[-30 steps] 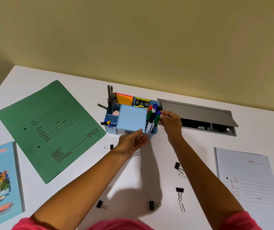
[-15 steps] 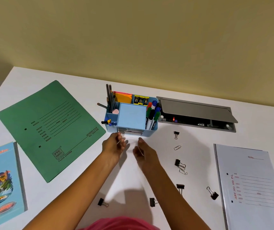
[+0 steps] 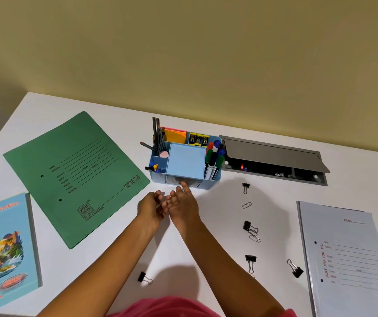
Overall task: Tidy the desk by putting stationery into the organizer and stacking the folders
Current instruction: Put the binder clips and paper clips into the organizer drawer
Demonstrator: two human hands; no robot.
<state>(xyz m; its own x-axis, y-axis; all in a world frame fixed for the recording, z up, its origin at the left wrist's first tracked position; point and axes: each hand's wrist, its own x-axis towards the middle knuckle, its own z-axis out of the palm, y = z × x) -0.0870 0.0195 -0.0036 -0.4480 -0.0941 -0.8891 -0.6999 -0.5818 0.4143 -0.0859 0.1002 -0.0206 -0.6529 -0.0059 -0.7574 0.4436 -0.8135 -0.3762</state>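
Note:
The blue organizer stands mid-desk with pencils, markers, sticky notes and a blue note block in it. Its small front drawer is partly hidden by my right hand, whose straight fingertips reach its front. My left hand lies right beside it with fingers loosely curled; I cannot see whether it holds anything. A green folder lies at the left and a grey-white folder at the right. Several black binder clips and paper clips are scattered on the desk to the right of my hands.
A light blue picture notebook lies at the left front edge. A grey cable hatch sits open behind the organizer's right side. One more binder clip lies near my left forearm. The wall runs close behind the desk.
My right hand left the markers and dropped to the desk in front of the organizer. Both hands then closed together, and the right fingertips rose to the drawer front.

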